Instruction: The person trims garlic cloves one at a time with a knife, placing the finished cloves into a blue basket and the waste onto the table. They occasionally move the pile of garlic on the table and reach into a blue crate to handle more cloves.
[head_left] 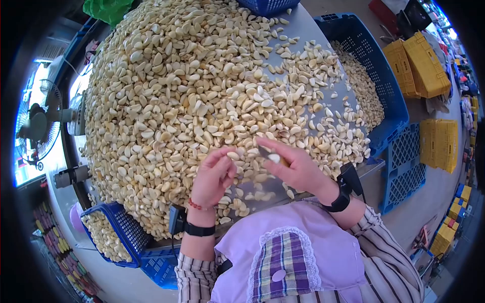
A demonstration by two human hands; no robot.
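And here's the heap [166, 96], blocking any low pass across the counter [305, 30], whose bare strip runs upper right, speckled with strays! The big blue crate [396, 108] walls off the right, the blue basket [139, 236] the lower left. Between left hand [214, 174] and right hand [293, 165], a narrow gap, the knife [264, 152] jutting in!

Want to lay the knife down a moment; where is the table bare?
The roomiest patch of table looks to be at the far right, between the small blue basket and the large blue crate. A smaller one lies just beyond the apron, with some cloves on it. Left and centre are crowded: heaped cloves leave no bare table there.
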